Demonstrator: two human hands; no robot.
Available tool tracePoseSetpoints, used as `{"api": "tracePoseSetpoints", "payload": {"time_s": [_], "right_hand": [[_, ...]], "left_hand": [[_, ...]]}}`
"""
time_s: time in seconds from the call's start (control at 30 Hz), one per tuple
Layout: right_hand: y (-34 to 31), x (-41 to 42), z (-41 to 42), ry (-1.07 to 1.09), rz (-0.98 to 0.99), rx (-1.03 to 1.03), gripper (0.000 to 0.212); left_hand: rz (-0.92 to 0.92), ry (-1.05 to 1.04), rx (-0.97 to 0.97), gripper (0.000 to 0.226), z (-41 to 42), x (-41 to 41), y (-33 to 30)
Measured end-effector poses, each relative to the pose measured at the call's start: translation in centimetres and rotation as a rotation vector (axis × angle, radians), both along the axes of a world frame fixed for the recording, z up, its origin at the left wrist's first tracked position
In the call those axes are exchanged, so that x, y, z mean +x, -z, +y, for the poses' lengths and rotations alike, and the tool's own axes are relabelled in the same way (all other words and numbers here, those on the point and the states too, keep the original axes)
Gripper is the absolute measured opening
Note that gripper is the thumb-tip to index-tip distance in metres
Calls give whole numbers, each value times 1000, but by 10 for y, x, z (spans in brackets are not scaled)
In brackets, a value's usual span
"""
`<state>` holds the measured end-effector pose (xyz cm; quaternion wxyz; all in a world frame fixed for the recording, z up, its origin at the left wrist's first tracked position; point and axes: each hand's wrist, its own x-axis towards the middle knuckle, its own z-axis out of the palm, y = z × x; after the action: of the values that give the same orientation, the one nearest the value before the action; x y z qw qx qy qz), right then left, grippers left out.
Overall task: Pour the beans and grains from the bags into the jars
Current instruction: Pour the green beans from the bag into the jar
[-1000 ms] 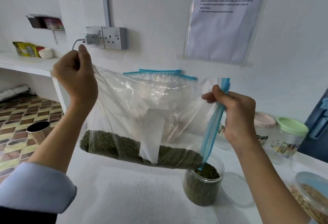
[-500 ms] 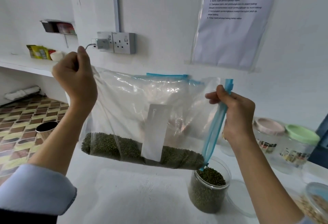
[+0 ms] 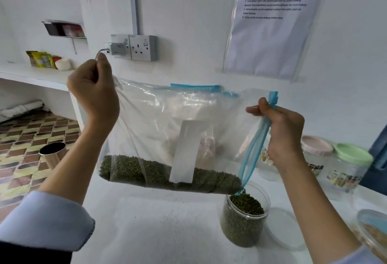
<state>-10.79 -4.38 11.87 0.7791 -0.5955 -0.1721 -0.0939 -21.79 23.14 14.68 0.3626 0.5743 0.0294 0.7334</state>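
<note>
left hand (image 3: 94, 94) pinching the clear bag (image 3: 167, 129) by a raised corner; green beans (image 3: 146, 171) pooled low inside; right hand (image 3: 282, 134) gripping the blue zip edge over the open jar (image 3: 245, 219), mostly full. pour apparently midway, other jars (image 3: 343, 165) lidded, untouched.

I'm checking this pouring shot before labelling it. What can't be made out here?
Head view only:
- Notice on the wall: print too small and blurred to read.
- Jar at the lower right: cut off by the frame edge.
- Two lidded jars: labels blurred, one partly behind the right hand.
- Whether beans are falling into the open jar: the bag corner hides it.
</note>
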Motion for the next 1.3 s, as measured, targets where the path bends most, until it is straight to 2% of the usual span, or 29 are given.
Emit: {"api": "tracePoseSetpoints", "payload": {"time_s": [0.3, 0.4, 0.5, 0.6, 0.7, 0.8, 0.97, 1.1, 1.3], "right_hand": [[1, -4, -14, 8, -70, -24, 21], [4, -3, -17, 41, -64, 38, 21], [3, -5, -15, -6, -55, -9, 21], [4, -6, -13, 37, -59, 55, 20], [6, -9, -9, -2, -74, 16, 23], [9, -9, -6, 39, -60, 88, 30], [8, -9, 1, 14, -22, 83, 33], [3, -7, 5, -20, -5, 52, 23], [3, 1, 6, 15, -1, 34, 22]], "left_hand": [[13, 29, -32, 50, -6, 7, -2], [-16, 49, -45, 52, -5, 7, -5], [-14, 59, -29, 50, -6, 8, -6], [-26, 44, -29, 51, -5, 6, -8], [-15, 15, -21, 52, -2, 5, -7], [-23, 1, -34, 52, -1, 2, -7], [-18, -23, -22, 52, 3, -3, -8], [-16, -32, -25, 54, 7, -3, -8], [-26, -32, -15, 54, 7, -2, -5]]}}
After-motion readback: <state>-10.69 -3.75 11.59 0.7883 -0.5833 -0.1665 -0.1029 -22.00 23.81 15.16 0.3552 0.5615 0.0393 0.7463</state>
